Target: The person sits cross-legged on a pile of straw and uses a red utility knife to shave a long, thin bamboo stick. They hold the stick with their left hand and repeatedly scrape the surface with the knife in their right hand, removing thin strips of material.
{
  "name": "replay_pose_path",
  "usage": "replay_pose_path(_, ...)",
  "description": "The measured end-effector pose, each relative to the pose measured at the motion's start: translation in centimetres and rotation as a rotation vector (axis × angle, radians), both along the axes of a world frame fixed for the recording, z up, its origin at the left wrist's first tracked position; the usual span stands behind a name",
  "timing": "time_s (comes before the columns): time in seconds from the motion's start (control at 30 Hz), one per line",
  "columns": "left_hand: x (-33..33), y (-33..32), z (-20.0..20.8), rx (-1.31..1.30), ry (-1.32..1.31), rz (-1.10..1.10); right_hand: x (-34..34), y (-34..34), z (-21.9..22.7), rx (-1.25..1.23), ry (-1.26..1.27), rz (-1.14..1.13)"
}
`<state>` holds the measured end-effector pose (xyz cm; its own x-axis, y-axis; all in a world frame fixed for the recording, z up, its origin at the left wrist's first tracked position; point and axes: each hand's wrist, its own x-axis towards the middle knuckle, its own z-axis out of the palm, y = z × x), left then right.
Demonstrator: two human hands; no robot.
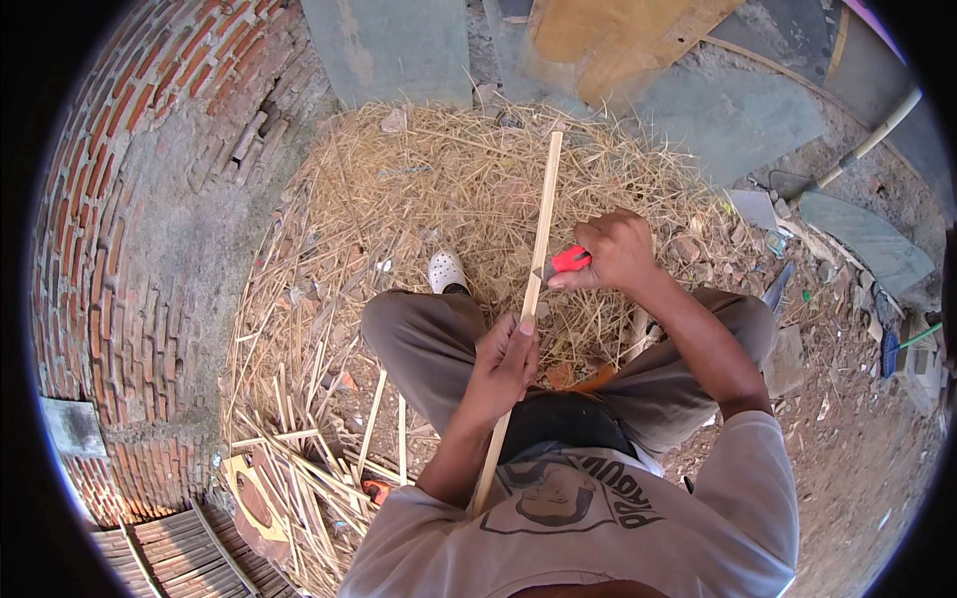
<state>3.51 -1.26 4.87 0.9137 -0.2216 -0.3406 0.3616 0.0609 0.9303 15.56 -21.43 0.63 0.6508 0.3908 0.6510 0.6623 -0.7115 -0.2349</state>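
Note:
A long, flat strip of pale wood or bamboo point(544, 224) runs from against my shirt up and away over the shavings. My left hand point(505, 367) is closed around its lower part, thumb on top. In my right hand point(618, 249) is a red-handled utility knife point(571, 260), gripped in the fingers. Its blade meets the strip a short way above my left hand. Whether the blade bites into the strip cannot be made out.
Thin shavings point(399, 179) cover the ground ahead. Cut strips point(299, 488) lie heaped at my left, near an orange-handled tool point(377, 490). A brick wall point(110, 299) rises on the left. Grey sheets point(399, 50) lie at the far side. My white clog point(446, 269) rests among the shavings.

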Motion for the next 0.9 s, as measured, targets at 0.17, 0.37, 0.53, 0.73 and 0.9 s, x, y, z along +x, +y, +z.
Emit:
replay_pose_path(0.17, -1.7, 0.2, -0.6, -0.086, 0.014, -0.066, 3.6, -3.7, -0.3, -0.028, 0.206, -0.303)
replay_pose_path(0.37, -2.1, 0.2, -0.2, -0.024, 0.021, -0.088, 5.4, -4.4, -0.5, -0.085, 0.149, -0.338)
replay_pose_path(0.53, -5.8, 0.8, 0.4, -0.036, 0.102, -0.186, 8.8, -9.3, 1.5, 0.23, 0.535, -0.719)
replay_pose_path(0.73, -3.0, 2.4, 0.1, 0.02, 0.043, 0.032, -0.3, -2.1, 1.4, 0.046, 0.429, -0.211)
replay_pose_path(0.9, -2.3, 1.6, 0.6, 0.053, 0.002, 0.02, -3.4, 1.3, 0.8, -0.054, 0.325, 0.066)
